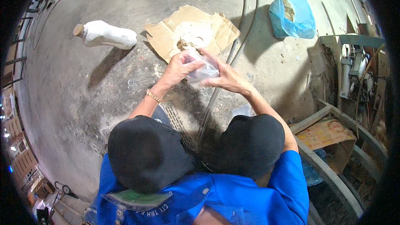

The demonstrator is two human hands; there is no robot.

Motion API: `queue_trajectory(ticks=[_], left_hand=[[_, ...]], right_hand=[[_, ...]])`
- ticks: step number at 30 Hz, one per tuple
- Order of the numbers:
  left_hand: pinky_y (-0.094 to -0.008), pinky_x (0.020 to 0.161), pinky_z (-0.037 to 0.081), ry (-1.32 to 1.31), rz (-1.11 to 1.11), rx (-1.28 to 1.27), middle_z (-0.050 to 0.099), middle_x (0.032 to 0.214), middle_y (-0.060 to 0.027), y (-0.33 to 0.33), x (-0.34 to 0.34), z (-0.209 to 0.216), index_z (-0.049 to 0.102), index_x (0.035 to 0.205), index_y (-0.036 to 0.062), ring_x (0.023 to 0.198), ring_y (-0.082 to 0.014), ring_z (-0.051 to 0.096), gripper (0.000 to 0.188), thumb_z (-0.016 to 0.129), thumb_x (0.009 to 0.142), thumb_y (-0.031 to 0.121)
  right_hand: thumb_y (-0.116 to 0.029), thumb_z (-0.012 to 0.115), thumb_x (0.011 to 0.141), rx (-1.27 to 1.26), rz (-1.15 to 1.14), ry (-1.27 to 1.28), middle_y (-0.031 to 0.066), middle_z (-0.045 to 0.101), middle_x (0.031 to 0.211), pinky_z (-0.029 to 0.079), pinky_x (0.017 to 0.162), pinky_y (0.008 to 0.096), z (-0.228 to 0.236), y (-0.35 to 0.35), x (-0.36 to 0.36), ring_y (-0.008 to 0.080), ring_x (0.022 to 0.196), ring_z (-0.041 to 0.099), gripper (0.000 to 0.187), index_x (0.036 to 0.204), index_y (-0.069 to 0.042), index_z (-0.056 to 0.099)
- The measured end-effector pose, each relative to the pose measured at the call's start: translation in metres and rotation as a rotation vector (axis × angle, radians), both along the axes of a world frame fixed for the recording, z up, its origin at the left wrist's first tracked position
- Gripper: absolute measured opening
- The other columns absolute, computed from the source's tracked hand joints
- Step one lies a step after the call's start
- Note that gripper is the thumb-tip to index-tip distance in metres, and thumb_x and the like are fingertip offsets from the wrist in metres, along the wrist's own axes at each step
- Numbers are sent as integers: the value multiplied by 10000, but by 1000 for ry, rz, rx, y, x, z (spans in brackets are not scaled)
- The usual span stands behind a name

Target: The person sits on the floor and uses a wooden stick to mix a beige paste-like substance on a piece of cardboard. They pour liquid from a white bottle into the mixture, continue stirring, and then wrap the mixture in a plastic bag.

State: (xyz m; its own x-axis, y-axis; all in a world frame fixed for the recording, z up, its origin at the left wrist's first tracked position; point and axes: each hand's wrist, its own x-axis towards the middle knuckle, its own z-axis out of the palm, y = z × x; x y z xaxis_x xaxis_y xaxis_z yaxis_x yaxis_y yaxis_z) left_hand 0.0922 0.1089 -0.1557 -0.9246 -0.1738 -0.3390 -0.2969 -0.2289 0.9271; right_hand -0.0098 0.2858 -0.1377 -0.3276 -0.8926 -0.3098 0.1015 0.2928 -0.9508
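Between my hands is a small clear plastic bag [203, 73], crumpled. My left hand [180, 67], with a gold-coloured bracelet at the wrist, is closed on the bag's left side, thumb across it. On the other side my right hand [227, 77] grips the bag between thumb and fingers, slightly blurred. Just beyond them lies a torn, flattened piece of cardboard [164, 33]. A pale, cream-white heap [195, 37] rests on it, partly hidden by the bag and my fingers. I cannot make out whether the bag contains anything.
Left of the cardboard is a white bottle [109, 34] with a brown cap. A light-blue bag [293, 21] with yellowish contents stands at the far right. Two dark hoses [243, 33] cross the concrete floor. Metal frames [329, 166] and a cardboard box [327, 135] are at my right.
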Motion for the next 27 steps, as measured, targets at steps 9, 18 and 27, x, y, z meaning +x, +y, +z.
queue_trajectory(ticks=[9,18,27], left_hand=[[-219,608,506,-47,289,209,585,805,7,-22,9,-7,592,880,68,643,-54,531,288,600,889,355],[-225,730,465,-76,-41,250,616,926,7,24,-4,-2,577,1034,56,801,-64,567,213,654,843,111],[-275,740,548,-50,147,322,646,937,-50,-20,-5,1,573,1056,34,807,-139,647,259,646,856,181]], right_hand=[[-151,491,932,131,-283,-275,56,669,988,458,483,192,-29,86,20,101,676,636,311,1222,-64,563],[-194,637,854,-19,-363,-506,36,632,927,437,508,185,-15,50,21,86,719,591,569,1351,-81,383],[-262,687,808,591,150,-248,57,619,753,467,569,271,-57,137,8,121,623,578,269,941,-35,629]])
